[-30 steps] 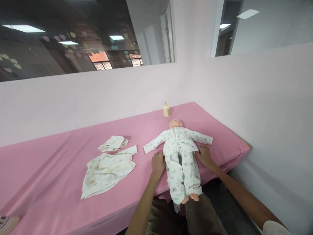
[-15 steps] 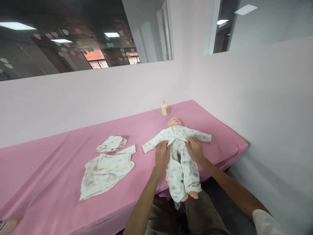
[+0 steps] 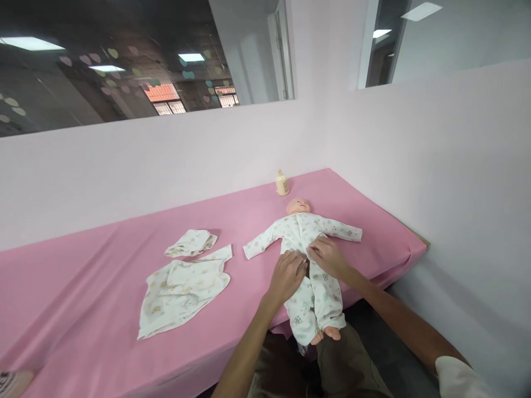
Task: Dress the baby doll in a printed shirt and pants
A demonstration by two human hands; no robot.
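A baby doll (image 3: pixel 298 206) lies on its back on the pink-covered bed, arms spread and feet toward me. It wears a white long-sleeved top (image 3: pixel 296 226) and matching printed trousers (image 3: pixel 326 296), with a dark gap at the crotch. My left hand (image 3: pixel 289 275) is closed with curled fingers on the cloth just below the doll's waist. Beside it, my right hand (image 3: pixel 327 255) pinches cloth at the hem on the doll's right-hand side in view. The exact folds between the fingertips are hidden.
A cream bottle (image 3: pixel 282 183) stands beyond the doll's head. Left of the doll lie a spread white garment (image 3: pixel 182 293) and a folded white cloth (image 3: pixel 192 243). The pink sheet (image 3: pixel 91 287) reaches the white walls. A partly visible object (image 3: pixel 15 382) sits at the lower left.
Both hands have come inward toward the middle of the doll's waist, the left also slightly down. The hem that was held spread apart now lies lower and closer together.
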